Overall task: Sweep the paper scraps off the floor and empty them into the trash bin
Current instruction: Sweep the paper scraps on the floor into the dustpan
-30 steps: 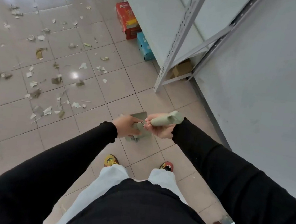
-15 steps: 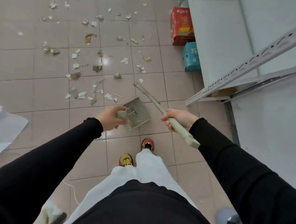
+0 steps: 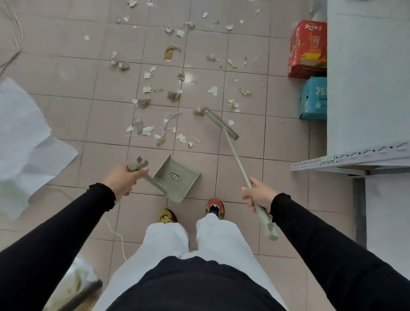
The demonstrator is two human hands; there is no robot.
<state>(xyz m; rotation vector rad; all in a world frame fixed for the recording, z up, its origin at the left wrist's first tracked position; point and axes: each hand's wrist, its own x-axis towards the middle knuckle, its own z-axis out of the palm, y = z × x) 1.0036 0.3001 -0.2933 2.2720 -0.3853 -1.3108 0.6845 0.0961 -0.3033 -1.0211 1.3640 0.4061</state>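
Observation:
Several paper scraps [image 3: 148, 130] lie scattered over the beige tiled floor ahead of me. My left hand [image 3: 124, 177] grips the handle of a grey-green dustpan [image 3: 176, 177], whose pan hangs just in front of my feet. My right hand [image 3: 257, 194] grips the long handle of a matching broom [image 3: 236, 156]. The broom's head [image 3: 221, 123] rests on the floor at the right edge of the scraps. A trash bin [image 3: 78, 291] with a clear liner shows partly at the bottom left, behind my left arm.
A red carton [image 3: 308, 50] and a blue carton [image 3: 313, 98] stand against a white unit on the right. A grey metal shelf rail [image 3: 364, 158] juts out at the right. White sheets [image 3: 8, 131] and a thin cord [image 3: 12, 36] lie at the left.
My hands have separated the broom from the dustpan and moved apart. The broom head now reaches forward to the scraps, and my view has turned to face them.

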